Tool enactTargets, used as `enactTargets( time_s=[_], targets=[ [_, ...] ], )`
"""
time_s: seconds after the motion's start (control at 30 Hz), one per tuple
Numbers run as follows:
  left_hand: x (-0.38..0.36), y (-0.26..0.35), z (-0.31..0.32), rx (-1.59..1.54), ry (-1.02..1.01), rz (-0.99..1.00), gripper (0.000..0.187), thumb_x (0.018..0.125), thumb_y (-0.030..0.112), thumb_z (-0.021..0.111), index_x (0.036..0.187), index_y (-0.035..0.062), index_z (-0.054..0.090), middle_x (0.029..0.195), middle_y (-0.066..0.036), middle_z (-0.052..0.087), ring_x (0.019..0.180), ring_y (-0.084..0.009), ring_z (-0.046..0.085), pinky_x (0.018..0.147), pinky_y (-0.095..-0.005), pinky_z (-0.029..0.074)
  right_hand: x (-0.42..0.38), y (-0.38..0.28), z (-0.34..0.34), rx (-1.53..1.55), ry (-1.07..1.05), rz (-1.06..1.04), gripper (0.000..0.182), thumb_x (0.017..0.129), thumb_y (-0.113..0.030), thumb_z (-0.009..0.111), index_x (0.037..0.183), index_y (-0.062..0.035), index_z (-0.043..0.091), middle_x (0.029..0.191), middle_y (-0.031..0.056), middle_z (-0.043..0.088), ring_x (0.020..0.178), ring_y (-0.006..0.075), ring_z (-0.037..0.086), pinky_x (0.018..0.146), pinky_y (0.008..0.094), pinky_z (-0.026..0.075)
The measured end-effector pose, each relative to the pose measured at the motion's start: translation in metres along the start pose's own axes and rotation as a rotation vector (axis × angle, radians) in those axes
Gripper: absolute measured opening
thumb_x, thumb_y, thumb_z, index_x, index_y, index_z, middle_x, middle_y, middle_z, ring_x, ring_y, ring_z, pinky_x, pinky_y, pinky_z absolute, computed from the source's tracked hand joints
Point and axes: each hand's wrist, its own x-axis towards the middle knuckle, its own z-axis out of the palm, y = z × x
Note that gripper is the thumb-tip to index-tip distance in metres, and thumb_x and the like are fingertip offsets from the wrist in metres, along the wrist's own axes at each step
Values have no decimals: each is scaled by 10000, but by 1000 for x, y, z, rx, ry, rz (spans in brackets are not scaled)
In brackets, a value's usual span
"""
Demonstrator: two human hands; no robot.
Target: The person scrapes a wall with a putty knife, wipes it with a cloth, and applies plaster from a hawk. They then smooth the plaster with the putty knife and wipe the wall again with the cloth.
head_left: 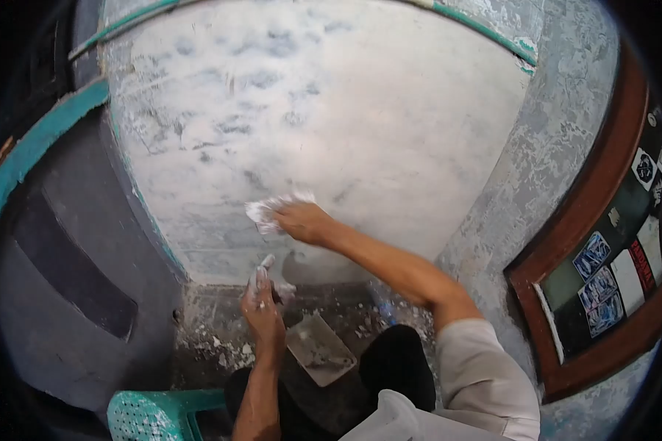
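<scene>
R hand is closed on a white wad, approx. centre of the frame, up against the whitened wall; the wad's edges are blurred, so can't tell if cloth, paper or sth. else. L hand, lower centre, is bent w/ white-coated fingers near a pale lump; can't tell if it's gripped or just behind them. Handling, my guess: wad is v. light, soft & floppy, no real weight; prob. slips a bit if the fingers are powdery, and may shed or tear if rubbed hard. Best hold: bunch the middle in the palm w/ fingertips spread behind it, leaving the far edge free vs. the wall. Tray is at lower centre, w/ loose flakes to its left; green stool at bottom left.
</scene>
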Motion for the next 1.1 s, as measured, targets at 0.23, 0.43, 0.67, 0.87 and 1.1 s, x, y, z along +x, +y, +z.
enactTargets(
  time_s=[0.23,0.43,0.67,0.87,1.1],
  targets=[
    [-2,2,7,-57,23,-183,378,1057,279,500,1343,51,593,735,-19,634,648,-81,561,611,-246,445,-144,149,-223,-302,711,927,327,900,9,559,1219,-21,625,881,204,678,724,326,651,668,422,521],
    [-4,5,12,116,0,-132,391,1047,300,525,1352,64,591,741,-17,625,647,-78,538,618,-240,441,-137,259,-259,-633,828,718,428,881,-84,554,1305,-66,612,1105,212,683,958,392,667,840,459,530],
    [-7,-5,18,140,10,-144,401,1041,301,543,1364,67,583,744,-11,614,654,-78,540,617,-237,445,-81,26,16,8,241,313,320,926,-70,506,1216,-20,633,1161,193,680,1071,329,658,975,472,499],
    [-2,-9,2,125,24,-130,391,1034,272,564,1371,73,579,741,-12,613,647,-82,552,598,-240,458,-125,60,-68,-49,308,354,440,875,-75,629,1313,-107,598,1303,145,641,1161,288,644,928,378,550],
    [-5,1,14,115,6,-135,408,1031,269,573,1377,52,563,737,-27,618,634,-93,561,573,-245,464,-129,249,-327,-528,866,1273,262,919,-219,582,1078,-21,646,1030,242,696,980,442,663,821,535,519]
  ],
)
